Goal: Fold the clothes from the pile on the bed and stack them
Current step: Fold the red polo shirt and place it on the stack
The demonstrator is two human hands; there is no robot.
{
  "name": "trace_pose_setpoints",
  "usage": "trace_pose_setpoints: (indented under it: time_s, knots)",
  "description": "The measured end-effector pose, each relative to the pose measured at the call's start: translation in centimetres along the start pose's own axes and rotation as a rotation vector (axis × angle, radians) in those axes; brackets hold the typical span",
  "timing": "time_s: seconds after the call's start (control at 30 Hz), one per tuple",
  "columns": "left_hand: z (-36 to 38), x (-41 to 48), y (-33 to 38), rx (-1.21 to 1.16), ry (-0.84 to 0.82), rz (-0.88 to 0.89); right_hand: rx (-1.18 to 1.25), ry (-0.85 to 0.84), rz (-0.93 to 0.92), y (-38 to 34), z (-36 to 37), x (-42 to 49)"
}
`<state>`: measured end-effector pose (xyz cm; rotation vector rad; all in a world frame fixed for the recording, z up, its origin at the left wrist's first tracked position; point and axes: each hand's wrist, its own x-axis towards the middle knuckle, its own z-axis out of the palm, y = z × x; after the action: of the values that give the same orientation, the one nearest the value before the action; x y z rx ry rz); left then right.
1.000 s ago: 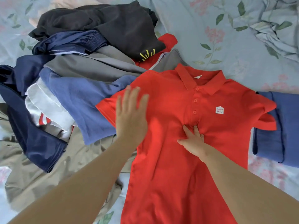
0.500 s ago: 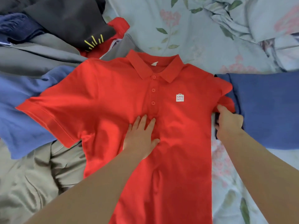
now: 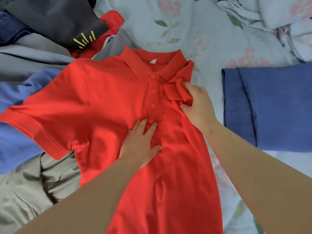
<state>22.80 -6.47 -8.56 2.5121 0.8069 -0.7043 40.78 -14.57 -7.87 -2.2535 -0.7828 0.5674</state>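
Caught mid-fold: red polo shirt (image 3: 101, 102) laid front-up on the bed (image 3: 199, 31) under both hands, collar at the far end, beyond the fingertips. Left hand (image 3: 140, 142) flat on the chest just below the button placket, fingers spread, pinning the cloth. Right hand (image 3: 197, 105), just right of the left hand & a little beyond it, pinching the shirt's near sleeve (image 3: 177, 93) between thumb & curled fingers, sleeve turned in over the chest beside the buttons. Well left of the left hand, other sleeve (image 3: 33, 122) spread flat, lapping onto the unfolded pile (image 3: 33, 56). Right of the right hand, apart from the shirt, a folded blue garment (image 3: 270, 107), prob. the start of the stack. Step in hand, by the look of it: first side fold of this shirt, w/ most of the pile not yet folded. Needed next, prob.: laying the pinched sleeve down flat, drawing that side edge in straight toward the hem w/ the left hand as anchor; then same for the far sleeve, bottom folded up, shirt placed on the blue garment.
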Motion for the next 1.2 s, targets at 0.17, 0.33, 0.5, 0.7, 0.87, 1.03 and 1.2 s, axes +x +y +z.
trace_pose_setpoints:
  time_s: [0.17, 0.33, 0.5, 0.7, 0.87, 1.03, 1.2]
  knots:
    - [0.2, -0.1, -0.1, 0.01, 0.007, -0.002, 0.201, 0.07, 0.292, 0.4, -0.6, -1.0]
    - [0.1, -0.1, 0.1, 0.022, 0.001, -0.002, 0.237, 0.239, 0.237, -0.2, -4.3, -2.1]
    - [-0.3, -0.1, 0.5, 0.064, -0.023, -0.018, -0.129, 0.397, 0.32, 2.6, -11.6, -3.4]
    - [0.3, -0.2, 0.7, 0.124, -0.024, -0.052, 0.102, 0.206, 0.789, 8.3, -10.6, -6.1]
    - [1.3, -0.4, 1.3, 0.131, -0.013, -0.097, 0.185, 0.292, 0.813, 8.7, -8.9, -6.2]
    - [1.2, -0.5, 1.0, 0.108, -0.002, -0.082, 0.146, 0.414, 0.482, 3.7, -9.2, -5.2]
    - [0.6, -2.1, 0.6, 0.028, 0.069, -0.051, 0.082, -0.128, 0.26, -0.7, -5.6, -5.1]
